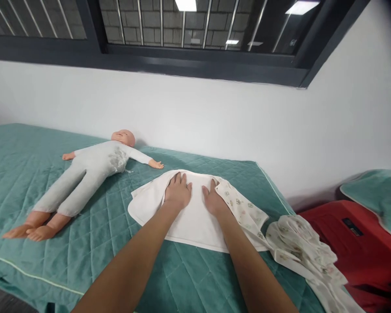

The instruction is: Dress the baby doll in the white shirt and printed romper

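A white baby top [195, 208] lies spread open on the green quilted cover, its plain inner side up. One front panel, folded outward on the right, shows a small printed pattern. My left hand [178, 191] rests flat on the cloth near the collar with its fingers spread. Opposite it, my right hand [214, 198] lies on the top with thumb and forefinger apart. The edge of the patterned panel hides some of its other fingers. To the left, a baby doll [96, 163] in a worn whitish suit lies on its back, arms out.
The green quilted cover [189, 278] meets a white wall [195, 113] below a dark-framed window [195, 61]. A crumpled pile of patterned baby clothes [303, 243] sits at the right, touching the top's edge. Beyond it are a red plastic surface [355, 248] and another green cloth [378, 195].
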The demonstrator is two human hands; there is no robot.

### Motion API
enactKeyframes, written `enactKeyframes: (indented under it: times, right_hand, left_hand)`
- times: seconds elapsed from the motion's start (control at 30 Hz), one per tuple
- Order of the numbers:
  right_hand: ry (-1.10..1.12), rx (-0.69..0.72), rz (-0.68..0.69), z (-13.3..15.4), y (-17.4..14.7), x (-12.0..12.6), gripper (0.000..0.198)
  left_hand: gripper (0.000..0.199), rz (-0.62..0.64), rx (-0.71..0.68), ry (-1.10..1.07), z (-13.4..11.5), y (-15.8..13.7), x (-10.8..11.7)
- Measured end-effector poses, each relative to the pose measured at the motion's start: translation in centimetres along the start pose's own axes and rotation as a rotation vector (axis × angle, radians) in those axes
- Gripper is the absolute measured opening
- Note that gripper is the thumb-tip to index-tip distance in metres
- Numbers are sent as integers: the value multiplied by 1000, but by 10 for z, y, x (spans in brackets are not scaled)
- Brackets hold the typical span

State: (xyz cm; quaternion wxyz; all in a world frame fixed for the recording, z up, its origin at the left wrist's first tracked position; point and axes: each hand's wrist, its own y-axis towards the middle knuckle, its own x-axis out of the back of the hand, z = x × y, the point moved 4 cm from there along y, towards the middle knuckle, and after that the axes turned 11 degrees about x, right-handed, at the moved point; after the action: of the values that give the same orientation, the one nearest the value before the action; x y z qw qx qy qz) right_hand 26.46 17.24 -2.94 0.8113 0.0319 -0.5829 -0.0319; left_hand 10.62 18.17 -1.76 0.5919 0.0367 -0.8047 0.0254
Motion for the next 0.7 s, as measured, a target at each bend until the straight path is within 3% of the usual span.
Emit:
enactKeyframes:
  times: [0.27,0.43,0.6,0.7]
  right_hand:
    - [45,4,16,1,-3,3,68]
    - [68,-5,-1,2,-5,5,68]
    - [30,29,-132,-5,-5,24,63]
    - [32,46,-142,-10,-3,28,62]
  left_hand:
    - [67,66,6,41,0,9,1]
    - [68,25,-3,22,2,10,-4]
    - [63,-24,-25,7,1,6,-3]
    - [62,-62,-7,-19,1,4,0]
